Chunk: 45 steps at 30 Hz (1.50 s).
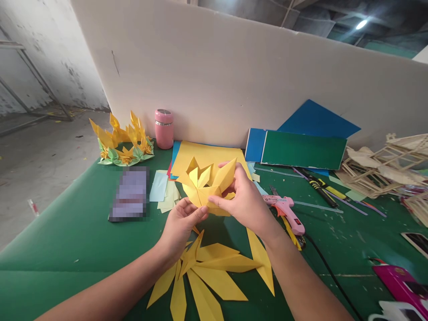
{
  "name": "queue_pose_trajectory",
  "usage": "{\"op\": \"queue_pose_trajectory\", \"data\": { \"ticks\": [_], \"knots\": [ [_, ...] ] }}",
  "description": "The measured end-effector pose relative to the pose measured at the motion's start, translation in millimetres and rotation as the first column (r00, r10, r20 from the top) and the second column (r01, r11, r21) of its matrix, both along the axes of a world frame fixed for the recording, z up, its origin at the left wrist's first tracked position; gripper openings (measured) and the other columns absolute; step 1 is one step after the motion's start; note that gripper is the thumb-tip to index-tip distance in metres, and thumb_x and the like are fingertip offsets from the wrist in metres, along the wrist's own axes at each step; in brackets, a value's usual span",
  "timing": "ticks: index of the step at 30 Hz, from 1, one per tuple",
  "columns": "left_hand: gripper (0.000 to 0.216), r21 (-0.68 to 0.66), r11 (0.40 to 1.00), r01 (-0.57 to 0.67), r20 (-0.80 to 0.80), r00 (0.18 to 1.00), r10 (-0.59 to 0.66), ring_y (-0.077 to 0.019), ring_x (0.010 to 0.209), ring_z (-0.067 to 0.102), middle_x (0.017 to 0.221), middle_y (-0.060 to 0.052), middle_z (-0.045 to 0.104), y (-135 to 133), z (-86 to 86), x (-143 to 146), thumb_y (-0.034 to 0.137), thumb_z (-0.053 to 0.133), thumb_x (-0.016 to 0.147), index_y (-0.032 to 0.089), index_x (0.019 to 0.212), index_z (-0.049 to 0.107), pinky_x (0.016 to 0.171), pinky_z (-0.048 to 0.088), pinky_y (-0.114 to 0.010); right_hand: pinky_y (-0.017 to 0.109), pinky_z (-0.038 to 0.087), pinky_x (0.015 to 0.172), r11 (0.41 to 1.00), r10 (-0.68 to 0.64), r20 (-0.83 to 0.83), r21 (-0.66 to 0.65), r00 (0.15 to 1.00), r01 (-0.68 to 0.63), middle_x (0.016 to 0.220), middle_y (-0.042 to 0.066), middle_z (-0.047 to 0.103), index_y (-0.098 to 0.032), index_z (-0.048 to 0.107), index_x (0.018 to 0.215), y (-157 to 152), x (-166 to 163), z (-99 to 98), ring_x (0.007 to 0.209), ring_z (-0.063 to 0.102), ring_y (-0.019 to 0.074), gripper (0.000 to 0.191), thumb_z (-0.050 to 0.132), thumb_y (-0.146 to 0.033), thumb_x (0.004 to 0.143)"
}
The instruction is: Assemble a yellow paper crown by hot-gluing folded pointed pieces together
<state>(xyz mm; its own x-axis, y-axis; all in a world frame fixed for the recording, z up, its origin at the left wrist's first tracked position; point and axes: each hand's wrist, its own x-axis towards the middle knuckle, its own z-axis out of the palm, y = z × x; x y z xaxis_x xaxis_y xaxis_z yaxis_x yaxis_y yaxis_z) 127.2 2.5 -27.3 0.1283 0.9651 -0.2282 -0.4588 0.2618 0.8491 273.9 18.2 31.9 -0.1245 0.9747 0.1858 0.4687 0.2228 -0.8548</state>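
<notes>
Both hands hold a folded yellow paper piece (204, 183) with several pointed tips, raised above the green table (67, 240). My left hand (182, 223) pinches its lower edge from below. My right hand (245, 200) grips its right side, thumb on the front, fingers curled behind. Beneath the hands, several folded yellow paper points (207, 276) lie fanned out on the table.
A finished yellow-and-green paper crown (122, 142) and a pink flask (164, 128) stand at the back left. Coloured paper sheets (301, 149) lean on the white board. A pink glue gun (286, 211), pens (321, 187), wooden frames (384, 167) lie to the right.
</notes>
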Motion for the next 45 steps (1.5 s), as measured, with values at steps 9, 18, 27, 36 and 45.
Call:
{"op": "queue_pose_trajectory", "data": {
  "ticks": [9,18,27,36,45],
  "knots": [
    [0.036,0.027,1.0,0.014,0.025,1.0,-0.015,-0.0165,0.082,0.066,0.087,-0.003,0.075,3.8,-1.4,-1.5,0.028,0.084,0.058,0.019,0.087,0.065,0.075,0.048,-0.026,0.038,0.057,0.068,0.999,-0.039,0.054,-0.015,0.998,0.04,0.09,0.002,0.07,-0.027,0.037,0.122,-2.9,-6.4,0.8,0.076,0.07,0.0226,0.064,0.069,-0.019,0.067],
    [0.034,0.039,0.999,0.021,0.065,0.998,-0.023,-0.0163,0.093,0.065,0.099,-0.003,0.073,1.3,0.0,0.1,0.025,0.081,0.064,0.02,0.094,0.065,0.08,0.048,-0.025,0.036,0.056,0.067,0.999,-0.04,0.076,0.032,0.996,0.038,0.087,0.001,0.07,-0.027,0.04,0.118,-3.3,-7.8,-0.4,0.076,0.07,0.0226,0.06,0.068,-0.018,0.067],
    [0.032,0.028,1.0,0.012,0.065,0.998,-0.014,-0.0148,0.074,0.066,0.078,-0.003,0.073,3.5,-0.3,-1.1,0.025,0.083,0.061,0.016,0.087,0.067,0.074,0.049,-0.025,0.037,0.056,0.066,0.996,-0.075,0.094,0.062,0.993,0.069,0.082,0.0,0.07,-0.028,0.039,0.121,-5.6,-8.9,1.4,0.074,0.07,0.0234,0.062,0.068,-0.02,0.066],
    [0.036,0.059,0.998,0.014,0.08,0.997,-0.019,-0.0192,0.09,0.067,0.086,-0.003,0.075,3.9,0.9,-1.2,0.027,0.085,0.057,0.018,0.086,0.065,0.086,0.047,-0.03,0.039,0.056,0.071,0.998,-0.054,0.111,0.051,0.992,0.049,0.09,0.004,0.071,-0.027,0.036,0.131,-8.2,-9.8,3.0,0.082,0.07,0.0259,0.071,0.068,-0.019,0.068],
    [0.034,0.081,0.997,0.002,0.08,0.997,-0.009,-0.0181,0.094,0.066,0.096,-0.003,0.074,3.5,-2.0,-1.2,0.025,0.082,0.064,0.02,0.093,0.065,0.087,0.047,-0.028,0.044,0.055,0.074,0.996,-0.053,0.259,0.084,0.964,0.032,0.088,0.005,0.072,-0.027,0.02,0.146,-7.0,-8.3,2.5,0.087,0.069,0.0296,0.092,0.068,-0.017,0.068]
  ]
}}
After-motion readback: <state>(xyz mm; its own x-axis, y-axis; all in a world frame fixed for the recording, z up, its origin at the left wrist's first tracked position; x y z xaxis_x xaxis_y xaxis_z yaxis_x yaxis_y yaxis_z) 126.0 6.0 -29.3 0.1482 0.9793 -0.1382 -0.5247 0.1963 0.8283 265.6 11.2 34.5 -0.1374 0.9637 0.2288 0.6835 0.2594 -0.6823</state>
